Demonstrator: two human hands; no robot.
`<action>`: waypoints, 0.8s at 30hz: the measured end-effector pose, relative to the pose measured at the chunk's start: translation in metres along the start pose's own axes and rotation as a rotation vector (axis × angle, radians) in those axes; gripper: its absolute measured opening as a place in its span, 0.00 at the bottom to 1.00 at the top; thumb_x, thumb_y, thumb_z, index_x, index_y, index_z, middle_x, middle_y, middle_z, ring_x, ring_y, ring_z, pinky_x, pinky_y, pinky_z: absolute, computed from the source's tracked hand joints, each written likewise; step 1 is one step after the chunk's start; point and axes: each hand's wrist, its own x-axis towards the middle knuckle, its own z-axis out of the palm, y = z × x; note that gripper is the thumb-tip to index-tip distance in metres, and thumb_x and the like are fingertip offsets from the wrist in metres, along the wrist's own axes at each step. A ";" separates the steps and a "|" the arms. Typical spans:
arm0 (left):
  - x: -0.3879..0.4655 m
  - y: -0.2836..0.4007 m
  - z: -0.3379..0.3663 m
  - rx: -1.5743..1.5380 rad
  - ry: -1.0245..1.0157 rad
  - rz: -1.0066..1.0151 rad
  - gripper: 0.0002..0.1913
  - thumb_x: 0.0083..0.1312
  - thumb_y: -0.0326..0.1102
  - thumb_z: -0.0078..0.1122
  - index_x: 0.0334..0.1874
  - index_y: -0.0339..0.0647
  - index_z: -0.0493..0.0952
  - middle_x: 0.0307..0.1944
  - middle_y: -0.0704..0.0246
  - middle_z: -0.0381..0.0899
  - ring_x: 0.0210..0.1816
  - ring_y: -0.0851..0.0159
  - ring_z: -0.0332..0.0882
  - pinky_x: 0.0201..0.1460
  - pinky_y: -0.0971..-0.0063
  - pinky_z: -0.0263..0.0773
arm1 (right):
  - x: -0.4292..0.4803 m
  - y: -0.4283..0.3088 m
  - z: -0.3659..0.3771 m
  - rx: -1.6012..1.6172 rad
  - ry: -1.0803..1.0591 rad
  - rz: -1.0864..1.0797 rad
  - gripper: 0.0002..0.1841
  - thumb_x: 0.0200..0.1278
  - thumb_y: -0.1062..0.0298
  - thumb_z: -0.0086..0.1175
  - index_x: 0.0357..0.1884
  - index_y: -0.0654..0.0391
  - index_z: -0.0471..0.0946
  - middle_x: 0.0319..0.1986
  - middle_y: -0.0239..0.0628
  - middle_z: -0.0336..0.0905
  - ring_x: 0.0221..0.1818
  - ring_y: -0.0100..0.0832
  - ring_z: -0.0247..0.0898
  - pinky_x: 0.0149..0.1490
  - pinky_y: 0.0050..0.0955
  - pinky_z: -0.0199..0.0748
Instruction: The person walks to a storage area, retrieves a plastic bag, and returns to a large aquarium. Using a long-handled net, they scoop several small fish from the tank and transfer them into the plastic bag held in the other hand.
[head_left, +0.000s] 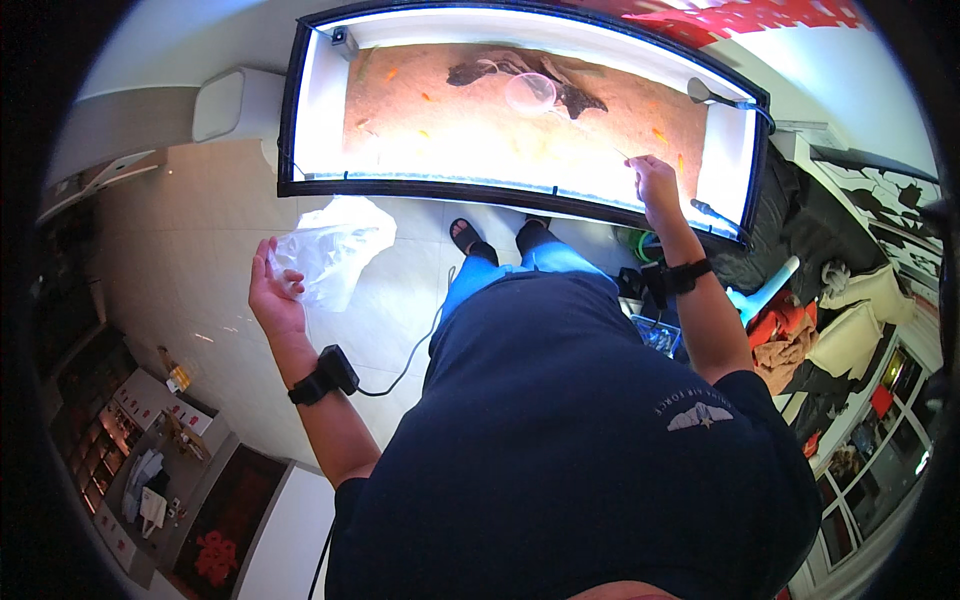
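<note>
A crumpled clear plastic bag hangs from my left hand, whose fingers curl around its edge. It is in front of the aquarium, over the tiled floor. Above the near right part of the lit aquarium, my right hand pinches a small thin item, too small to name. Several orange fish swim over the brown bottom. Dark driftwood lies towards the back, and a round translucent pink ring or dish shows in front of it.
A dark lamp-like fitting and a black-tipped tube reach in at the aquarium's right end. A small box-shaped device sits at its back left corner. A cable hangs from my left wrist. Cushions lie at right.
</note>
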 end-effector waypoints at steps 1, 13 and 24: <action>0.000 0.000 0.000 -0.002 -0.002 0.001 0.24 0.74 0.50 0.43 0.63 0.40 0.73 0.60 0.67 0.76 0.32 0.69 0.72 0.28 0.83 0.66 | -0.003 -0.001 -0.001 -0.064 0.032 -0.035 0.11 0.66 0.67 0.51 0.36 0.65 0.80 0.16 0.24 0.65 0.16 0.17 0.55 0.22 0.20 0.52; -0.005 0.002 -0.003 -0.044 0.010 -0.021 0.24 0.73 0.52 0.47 0.63 0.45 0.74 0.62 0.71 0.75 0.28 0.70 0.69 0.29 0.79 0.65 | 0.008 -0.013 0.037 -0.507 0.083 -0.315 0.14 0.60 0.64 0.53 0.32 0.65 0.83 0.23 0.46 0.80 0.26 0.37 0.76 0.35 0.34 0.71; -0.004 -0.011 -0.014 -0.022 0.068 0.042 0.25 0.72 0.51 0.47 0.63 0.42 0.72 0.62 0.64 0.75 0.31 0.64 0.76 0.25 0.79 0.69 | 0.072 -0.019 0.220 -0.329 -0.097 -0.264 0.15 0.57 0.63 0.54 0.26 0.68 0.80 0.20 0.47 0.77 0.23 0.39 0.72 0.32 0.37 0.68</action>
